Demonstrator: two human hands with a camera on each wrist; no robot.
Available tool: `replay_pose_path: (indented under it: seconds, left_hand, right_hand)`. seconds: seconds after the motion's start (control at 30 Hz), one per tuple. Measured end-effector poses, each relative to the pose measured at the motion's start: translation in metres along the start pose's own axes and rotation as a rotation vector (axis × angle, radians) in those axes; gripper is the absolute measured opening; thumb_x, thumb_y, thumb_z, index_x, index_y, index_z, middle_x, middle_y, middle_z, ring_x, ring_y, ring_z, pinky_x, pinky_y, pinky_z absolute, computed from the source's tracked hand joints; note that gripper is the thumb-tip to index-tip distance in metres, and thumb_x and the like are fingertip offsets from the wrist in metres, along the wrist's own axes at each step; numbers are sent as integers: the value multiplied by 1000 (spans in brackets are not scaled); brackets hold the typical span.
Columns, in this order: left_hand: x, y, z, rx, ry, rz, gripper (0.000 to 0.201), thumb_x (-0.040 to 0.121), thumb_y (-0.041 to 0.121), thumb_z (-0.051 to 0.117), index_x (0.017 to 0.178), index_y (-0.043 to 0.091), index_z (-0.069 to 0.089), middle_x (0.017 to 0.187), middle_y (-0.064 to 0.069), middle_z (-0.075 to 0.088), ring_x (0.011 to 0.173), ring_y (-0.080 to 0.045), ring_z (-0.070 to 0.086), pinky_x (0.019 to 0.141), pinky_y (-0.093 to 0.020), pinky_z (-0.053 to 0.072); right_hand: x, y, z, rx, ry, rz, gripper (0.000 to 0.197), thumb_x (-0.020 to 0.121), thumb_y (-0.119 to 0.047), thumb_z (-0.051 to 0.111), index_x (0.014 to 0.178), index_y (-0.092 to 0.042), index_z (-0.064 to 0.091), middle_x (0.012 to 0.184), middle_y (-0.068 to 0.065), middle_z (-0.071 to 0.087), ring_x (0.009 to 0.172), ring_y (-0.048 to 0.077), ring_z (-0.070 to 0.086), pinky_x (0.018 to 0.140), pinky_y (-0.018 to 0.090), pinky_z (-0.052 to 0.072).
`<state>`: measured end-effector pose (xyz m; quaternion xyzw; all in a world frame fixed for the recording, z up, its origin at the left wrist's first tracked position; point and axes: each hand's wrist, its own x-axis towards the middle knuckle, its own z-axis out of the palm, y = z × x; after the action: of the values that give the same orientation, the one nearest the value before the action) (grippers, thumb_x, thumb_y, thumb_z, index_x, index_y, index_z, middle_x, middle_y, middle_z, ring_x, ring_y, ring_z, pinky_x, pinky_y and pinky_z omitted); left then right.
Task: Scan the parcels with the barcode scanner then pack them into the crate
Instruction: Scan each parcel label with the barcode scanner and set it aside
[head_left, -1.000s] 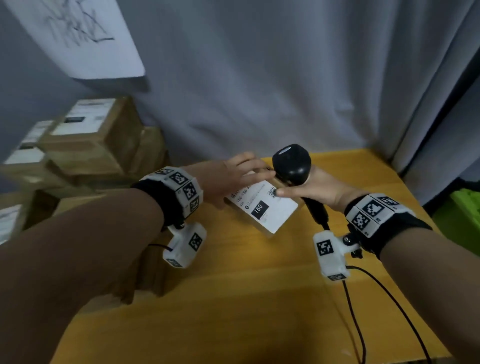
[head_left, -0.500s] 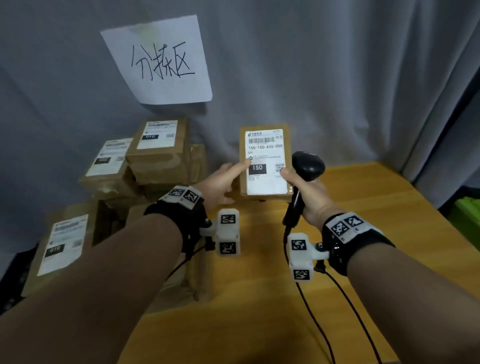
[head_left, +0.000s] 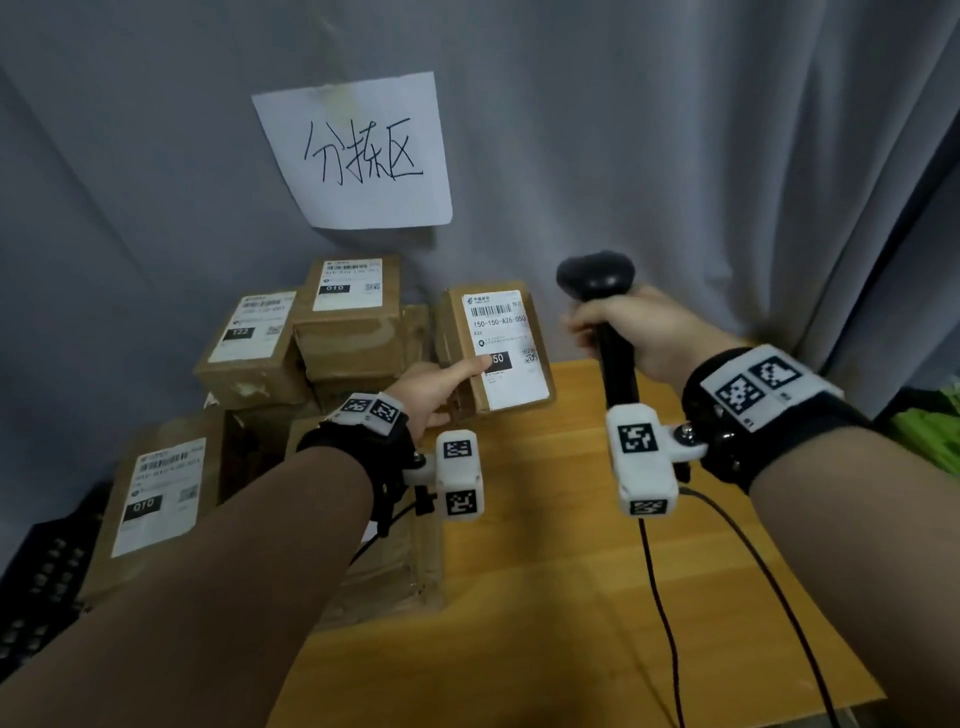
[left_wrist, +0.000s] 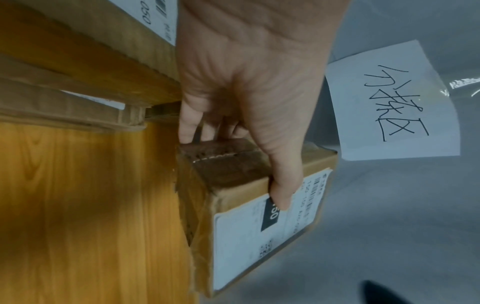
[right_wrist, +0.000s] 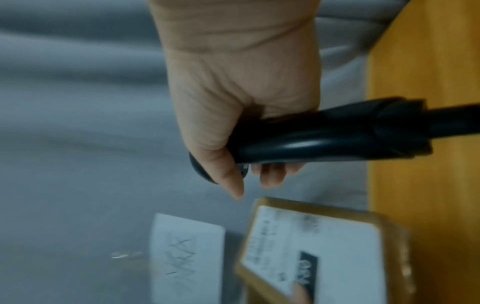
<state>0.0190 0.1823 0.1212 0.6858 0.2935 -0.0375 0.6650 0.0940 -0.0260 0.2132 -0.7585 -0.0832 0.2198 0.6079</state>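
A small brown cardboard parcel (head_left: 493, 348) with a white shipping label stands upright above the back of the wooden table (head_left: 545, 597). My left hand (head_left: 441, 387) grips it from below, the thumb (left_wrist: 283, 195) pressed on the label's black "150" box and the fingers behind it. The same parcel (left_wrist: 249, 205) fills the left wrist view, and the parcel (right_wrist: 324, 246) shows blurred in the right wrist view. My right hand (head_left: 634, 332) grips the handle of the black barcode scanner (head_left: 597, 275), held upright to the right of the parcel. The scanner handle (right_wrist: 324, 139) lies across my palm.
Several labelled cardboard parcels (head_left: 311, 332) are stacked at the back left, one large parcel (head_left: 156, 493) nearer. A black crate (head_left: 41, 582) shows at the left edge. A handwritten paper sign (head_left: 358, 156) hangs on the grey curtain. The scanner cable (head_left: 660, 597) trails over the table. Green plastic (head_left: 930, 431) sits right.
The parcel was raised from near the table to upright, label facing me. My right hand with the scanner has moved away from the parcel to the right and up. The head view rose.
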Motion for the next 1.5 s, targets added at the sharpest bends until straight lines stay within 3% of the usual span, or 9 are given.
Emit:
replay_pose_path:
  seconds: [0.1,0.2,0.33,0.5,0.77,0.97,1.13,1.37,1.5]
  left_hand:
    - [-4,10,1,-2,-1,58,58,73,48,77,119,18,61,109,2,73,109,-17,63,104,-41,43]
    - [-6,15,2,-2,-4,92,34,81,43,72,107,24,61,107,2,72,107,-16,63,99,-35,45]
    - [-7,10,4,8,8,102,54,72,50,76,115,22,61,108,1,73,108,-18,64,103,-41,44]
    - [-2,5,4,16,27,84,97,42,64,78,125,19,58,112,0,72,111,-21,63,103,-44,45]
    - [-6,7,0,14,34,88,81,52,57,78,122,19,60,111,1,72,112,-21,62,105,-44,42]
    - [-4,6,-1,9,21,89,61,73,47,76,124,18,58,115,-1,70,115,-21,60,108,-46,40]
    - [-2,5,-1,10,20,87,72,66,50,78,127,16,57,117,-3,69,116,-22,59,108,-46,40]
    - [-2,6,2,10,5,89,50,75,44,76,114,17,60,113,-4,71,115,-22,60,109,-45,39]
    - [-3,7,4,13,13,85,52,75,45,76,116,16,60,115,-4,70,116,-22,59,109,-45,39]
  right_hand:
    - [-17,-32,5,116,-29,-89,17,79,0,66,95,-5,66,74,7,64,59,15,57,61,28,49]
    - [-29,-36,15,126,-93,-97,5,79,-5,66,82,-8,64,64,4,59,51,14,51,53,26,46]
    - [-34,-15,27,33,-85,-32,11,84,-16,69,80,-9,62,56,-1,53,46,12,48,48,23,43]
    - [-38,-7,32,13,-104,24,4,79,-2,57,78,-6,57,58,2,49,45,12,45,44,22,42]
    - [-41,-13,34,21,-102,23,10,77,0,53,70,-8,54,58,2,48,45,12,44,45,21,41]
    - [-43,-14,35,30,-103,19,9,77,0,53,73,-7,54,58,2,48,44,11,43,45,21,41]
    - [-44,-15,34,24,-103,21,7,77,0,53,77,-6,56,58,2,48,44,11,44,45,20,41]
    - [-44,-16,33,18,-107,26,10,77,1,53,71,-7,55,56,2,48,43,11,44,43,20,41]
    - [-45,-15,33,22,-111,29,10,76,1,53,71,-7,55,56,2,48,43,11,44,43,21,41]
